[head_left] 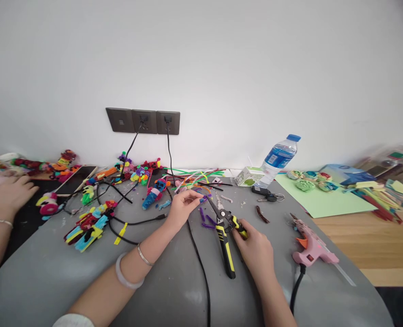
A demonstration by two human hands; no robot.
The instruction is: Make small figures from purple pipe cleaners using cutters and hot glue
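My left hand (183, 209) is closed in a pinch, with a short purple pipe cleaner (205, 198) at its fingertips. Close to that piece are the jaws of black-and-yellow wire cutters (226, 250). My right hand (258, 247) grips one handle of the wire cutters, while the other handle points down toward me, spread apart from it. Whether the jaws touch the pipe cleaner I cannot tell. Several cut purple pipe cleaner pieces (208, 225) lie on the grey table just left of the jaws.
Colourful pipe cleaner figures (90, 225) and black cables (196, 254) spread over the left side. A water bottle (279, 159), a small box (251, 176) and keys (272, 197) stand behind. To the right lies a pink glue gun (312, 245). Another person's hand (9, 195) is far left.
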